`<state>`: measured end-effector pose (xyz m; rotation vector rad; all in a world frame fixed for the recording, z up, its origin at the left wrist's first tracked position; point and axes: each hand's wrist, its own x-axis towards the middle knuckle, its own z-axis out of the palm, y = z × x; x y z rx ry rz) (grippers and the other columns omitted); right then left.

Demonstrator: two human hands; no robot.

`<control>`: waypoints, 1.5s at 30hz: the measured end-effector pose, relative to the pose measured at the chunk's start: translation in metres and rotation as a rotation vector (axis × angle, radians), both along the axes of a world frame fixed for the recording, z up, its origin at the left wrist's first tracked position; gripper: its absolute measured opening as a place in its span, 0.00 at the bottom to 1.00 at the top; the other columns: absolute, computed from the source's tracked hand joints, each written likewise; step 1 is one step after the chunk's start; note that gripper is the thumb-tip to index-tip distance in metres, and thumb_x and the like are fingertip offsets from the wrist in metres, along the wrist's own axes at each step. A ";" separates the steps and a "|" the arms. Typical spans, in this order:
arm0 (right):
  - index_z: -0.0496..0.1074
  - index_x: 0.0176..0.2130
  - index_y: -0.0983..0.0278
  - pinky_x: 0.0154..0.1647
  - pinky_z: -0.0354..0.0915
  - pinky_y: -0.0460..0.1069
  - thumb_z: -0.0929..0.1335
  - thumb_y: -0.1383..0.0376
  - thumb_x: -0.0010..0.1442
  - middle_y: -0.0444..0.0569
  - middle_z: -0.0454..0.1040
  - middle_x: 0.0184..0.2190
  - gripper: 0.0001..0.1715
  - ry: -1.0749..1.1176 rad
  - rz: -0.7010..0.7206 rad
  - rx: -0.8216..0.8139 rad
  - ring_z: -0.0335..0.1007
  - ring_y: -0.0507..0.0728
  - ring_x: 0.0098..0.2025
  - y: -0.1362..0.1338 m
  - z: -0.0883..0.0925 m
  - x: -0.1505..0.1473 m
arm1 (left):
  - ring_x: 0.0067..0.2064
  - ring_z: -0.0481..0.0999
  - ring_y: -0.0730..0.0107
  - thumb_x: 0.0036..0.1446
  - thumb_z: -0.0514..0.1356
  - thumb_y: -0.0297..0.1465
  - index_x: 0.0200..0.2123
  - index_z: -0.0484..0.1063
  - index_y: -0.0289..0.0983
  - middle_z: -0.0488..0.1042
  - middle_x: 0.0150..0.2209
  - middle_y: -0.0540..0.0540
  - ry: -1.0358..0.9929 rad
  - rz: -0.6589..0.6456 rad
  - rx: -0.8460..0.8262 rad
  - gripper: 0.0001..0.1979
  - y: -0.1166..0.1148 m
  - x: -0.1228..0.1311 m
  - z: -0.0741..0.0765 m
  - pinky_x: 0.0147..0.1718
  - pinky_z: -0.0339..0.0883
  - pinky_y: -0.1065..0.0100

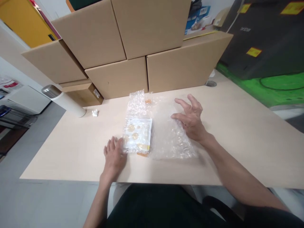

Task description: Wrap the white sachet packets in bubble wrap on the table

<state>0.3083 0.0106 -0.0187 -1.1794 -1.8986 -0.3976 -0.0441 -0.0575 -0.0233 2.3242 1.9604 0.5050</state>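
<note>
A sheet of bubble wrap (166,133) lies spread on the table in front of me. On its left part is a flat white packet (139,133) with yellowish round prints, and some clear wrap seems to cover it. A bit of orange (142,154) shows under the packet's lower edge. My left hand (115,156) rests on the table, fingers stretched out, its thumb at the wrap's left edge by the packet. Over the right part of the wrap is my right hand (190,118), open with fingers apart; whether it touches the wrap I cannot tell.
Cardboard boxes (175,68) stand stacked along the table's back edge. At the back left are a white bottle with a silver cap (68,103), a crumpled white scrap (95,113) and a smaller box (83,93). A dark case (263,41) stands beyond the right side.
</note>
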 end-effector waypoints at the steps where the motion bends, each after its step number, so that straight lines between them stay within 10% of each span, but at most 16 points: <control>1: 0.74 0.36 0.57 0.65 0.47 0.69 0.63 0.72 0.62 0.43 0.61 0.65 0.13 -0.002 -0.005 -0.005 0.40 0.67 0.71 0.002 -0.001 0.003 | 0.68 0.53 0.33 0.58 0.58 0.27 0.62 0.63 0.38 0.54 0.67 0.29 0.036 -0.017 0.003 0.27 -0.002 0.003 0.001 0.59 0.52 0.30; 4: 0.74 0.35 0.57 0.63 0.49 0.69 0.63 0.71 0.63 0.43 0.63 0.64 0.12 -0.016 -0.020 -0.018 0.42 0.67 0.70 0.005 -0.005 0.009 | 0.70 0.48 0.37 0.60 0.58 0.27 0.62 0.63 0.43 0.50 0.70 0.35 0.050 -0.182 0.124 0.27 -0.002 0.020 0.005 0.61 0.50 0.34; 7: 0.73 0.33 0.58 0.63 0.51 0.68 0.63 0.71 0.63 0.46 0.66 0.62 0.12 -0.018 -0.051 -0.049 0.44 0.66 0.69 0.008 -0.007 0.012 | 0.59 0.70 0.50 0.62 0.57 0.26 0.50 0.73 0.40 0.71 0.56 0.38 -0.085 -0.327 0.250 0.14 0.005 0.033 0.005 0.55 0.65 0.48; 11: 0.73 0.31 0.56 0.62 0.53 0.68 0.63 0.69 0.65 0.46 0.69 0.59 0.14 0.024 -0.095 -0.087 0.48 0.66 0.68 0.012 -0.008 0.018 | 0.39 0.78 0.66 0.63 0.56 0.31 0.46 0.70 0.39 0.75 0.40 0.45 -0.528 0.000 0.367 0.09 0.014 0.020 0.001 0.38 0.74 0.64; 14: 0.73 0.31 0.55 0.61 0.53 0.70 0.64 0.68 0.64 0.44 0.69 0.59 0.13 0.042 -0.101 -0.151 0.49 0.67 0.68 0.015 -0.010 0.027 | 0.33 0.76 0.71 0.60 0.58 0.32 0.60 0.55 0.41 0.71 0.48 0.43 -0.785 0.277 0.367 0.26 0.014 -0.012 -0.003 0.34 0.74 0.65; 17: 0.74 0.33 0.55 0.60 0.54 0.74 0.63 0.70 0.62 0.44 0.70 0.58 0.14 0.019 -0.016 -0.245 0.48 0.69 0.68 0.018 -0.018 0.041 | 0.46 0.74 0.61 0.53 0.61 0.31 0.66 0.46 0.38 0.60 0.59 0.33 -0.588 0.421 0.416 0.40 0.006 -0.042 -0.005 0.41 0.73 0.57; 20: 0.75 0.32 0.56 0.57 0.57 0.74 0.61 0.71 0.60 0.47 0.72 0.55 0.16 -0.047 0.087 -0.335 0.52 0.71 0.67 0.020 -0.029 0.056 | 0.57 0.64 0.50 0.55 0.61 0.32 0.58 0.65 0.35 0.61 0.58 0.34 -0.258 0.423 0.549 0.27 -0.004 -0.045 -0.002 0.53 0.63 0.48; 24: 0.76 0.29 0.57 0.57 0.57 0.74 0.61 0.68 0.60 0.51 0.74 0.53 0.17 -0.049 0.110 -0.392 0.56 0.72 0.65 0.024 -0.040 0.066 | 0.42 0.70 0.56 0.64 0.54 0.39 0.35 0.78 0.38 0.73 0.35 0.42 -0.199 0.168 0.203 0.16 -0.001 -0.007 0.007 0.48 0.62 0.51; 31: 0.76 0.28 0.54 0.57 0.56 0.78 0.61 0.66 0.58 0.49 0.76 0.51 0.16 0.019 0.095 -0.386 0.57 0.72 0.65 0.028 -0.051 0.064 | 0.34 0.71 0.64 0.61 0.56 0.40 0.26 0.71 0.37 0.71 0.30 0.45 -0.354 0.121 -0.174 0.15 0.029 0.037 0.003 0.37 0.63 0.64; 35: 0.76 0.28 0.54 0.58 0.57 0.77 0.61 0.65 0.57 0.49 0.76 0.51 0.15 0.012 0.091 -0.398 0.56 0.70 0.66 0.030 -0.058 0.068 | 0.31 0.71 0.68 0.60 0.55 0.42 0.29 0.71 0.37 0.73 0.31 0.47 -0.532 0.201 -0.172 0.16 0.033 0.007 0.000 0.31 0.62 0.69; 45: 0.78 0.33 0.51 0.56 0.60 0.77 0.60 0.60 0.61 0.49 0.74 0.54 0.18 -0.030 0.127 -0.454 0.60 0.73 0.64 0.030 -0.056 0.077 | 0.48 0.72 0.54 0.58 0.56 0.40 0.31 0.75 0.37 0.72 0.39 0.39 -0.228 0.493 -0.125 0.14 0.047 -0.081 -0.001 0.44 0.64 0.62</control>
